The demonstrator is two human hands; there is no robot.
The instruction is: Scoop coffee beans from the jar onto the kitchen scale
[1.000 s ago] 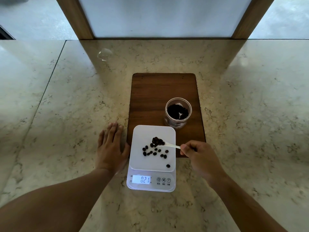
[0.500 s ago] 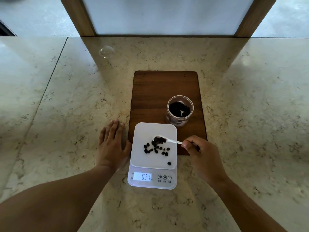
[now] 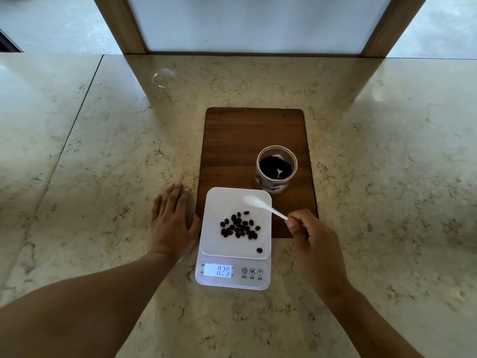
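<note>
A white kitchen scale (image 3: 219,244) sits at the near end of a wooden board (image 3: 247,140); its lit display (image 3: 219,270) reads 0.29. Several dark coffee beans (image 3: 238,228) lie in a loose pile on its platform, and one bean (image 3: 259,250) lies apart near the front right corner. An open clear jar (image 3: 276,168) with beans inside stands on the board behind the scale. My right hand (image 3: 313,241) pinches the handle of a small white spoon (image 3: 260,204), whose empty bowl hovers over the platform's far right corner. My left hand (image 3: 170,223) rests flat on the counter, touching the scale's left side.
The marble counter (image 3: 103,177) spreads wide on all sides. A clear round lid (image 3: 163,76) lies at the far left of it. A wooden-framed white panel (image 3: 255,21) rises at the counter's back edge.
The spoon has tipped its beans onto the platform and pulled back to the far right corner, empty. The pile has grown, and the display went from 0.21 to 0.29.
</note>
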